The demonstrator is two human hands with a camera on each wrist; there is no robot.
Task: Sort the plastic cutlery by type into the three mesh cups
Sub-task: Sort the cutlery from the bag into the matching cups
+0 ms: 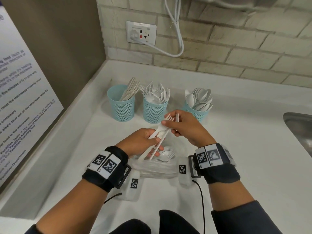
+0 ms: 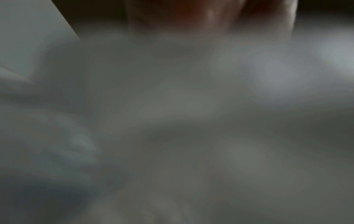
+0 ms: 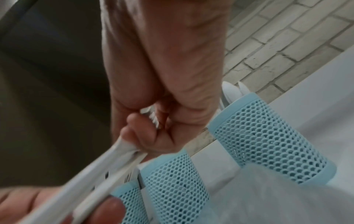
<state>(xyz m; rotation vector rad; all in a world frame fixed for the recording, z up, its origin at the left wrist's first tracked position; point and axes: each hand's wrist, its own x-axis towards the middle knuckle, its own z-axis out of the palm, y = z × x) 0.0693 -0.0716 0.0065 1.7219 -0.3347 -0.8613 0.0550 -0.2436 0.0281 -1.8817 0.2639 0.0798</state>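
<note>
Fingers of our right hand (image 1: 183, 128) pinch the heads of the forks (image 1: 164, 130); our left hand (image 1: 143, 142) grasps their handles, in front of the fork cup (image 1: 155, 112). Pulling unevenly, we could drop one onto the leftover cutlery (image 1: 166, 155).

The wall poster (image 1: 25, 92) reads "five minutes", "microwave", "Facilities Department".

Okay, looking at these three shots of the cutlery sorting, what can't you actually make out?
- Left wrist view: blurred grey throughout; nothing identifiable.
- Head view: the left hand covers the handles of the forks, so their count is unclear.
- Head view: the loose pile is partly hidden under that hand.
- Right wrist view: the right hand hides most cup contents.
</note>
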